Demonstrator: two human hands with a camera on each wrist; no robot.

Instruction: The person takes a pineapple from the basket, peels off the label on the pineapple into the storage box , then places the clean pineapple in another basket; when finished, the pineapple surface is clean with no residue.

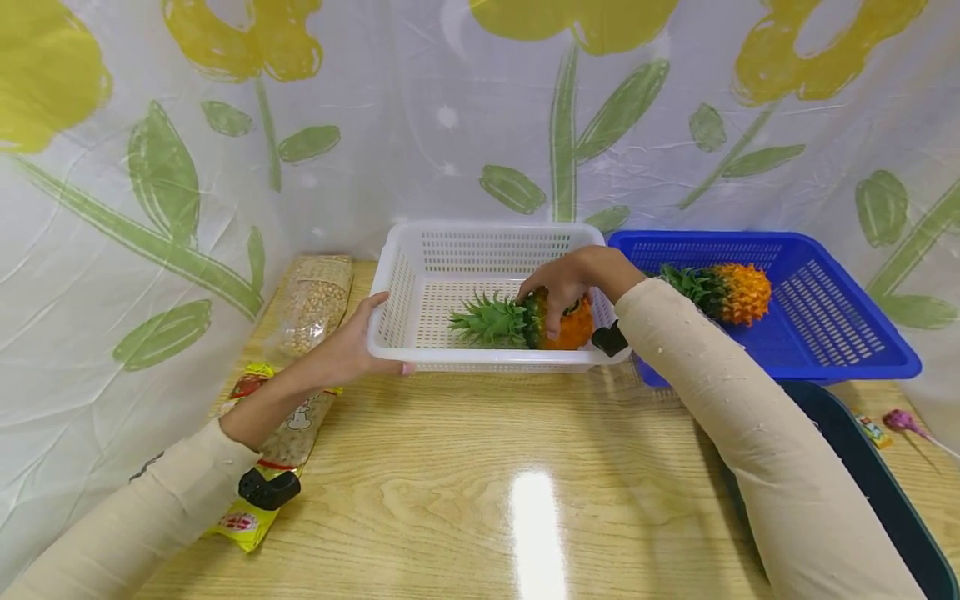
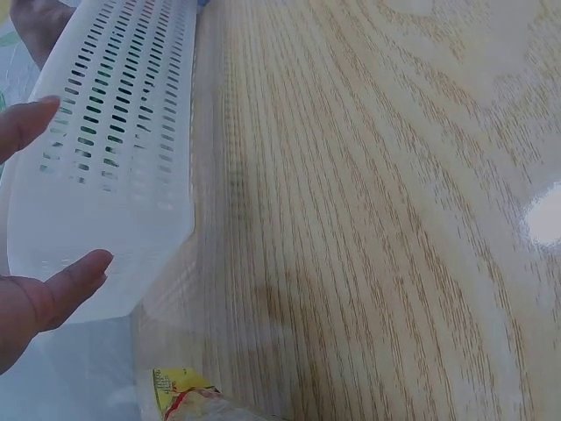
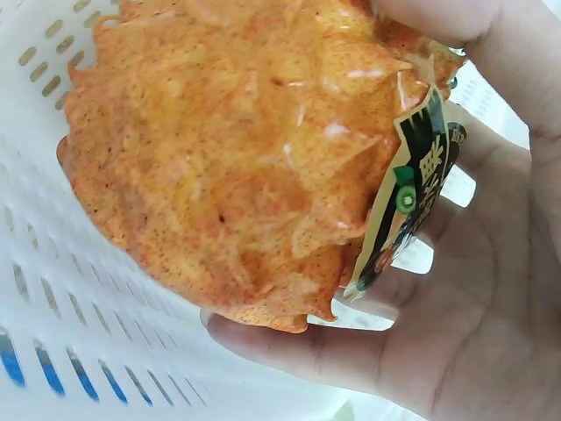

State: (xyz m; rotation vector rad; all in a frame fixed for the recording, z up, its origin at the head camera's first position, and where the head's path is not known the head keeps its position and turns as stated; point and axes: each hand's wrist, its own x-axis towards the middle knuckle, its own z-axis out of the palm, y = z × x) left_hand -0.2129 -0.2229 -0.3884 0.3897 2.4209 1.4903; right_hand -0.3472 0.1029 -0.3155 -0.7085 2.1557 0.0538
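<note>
A white slotted plastic basket stands on the wooden table. Inside it, at the right end, lies a pineapple on its side, its green leafy crown toward the left. My right hand reaches in from above and grips the fruit's body. Seen from the right wrist, the orange, spiny skin fills much of the view, and a dark printed label sits between the fruit and the palm. My left hand rests against the white basket's left front corner, its fingers spread and fairly straight.
A blue basket on the right holds another pineapple. Before it stands a dark green tray, partly behind my right sleeve. Bagged kernels and a yellow-red packet lie left. A lollipop lies far right.
</note>
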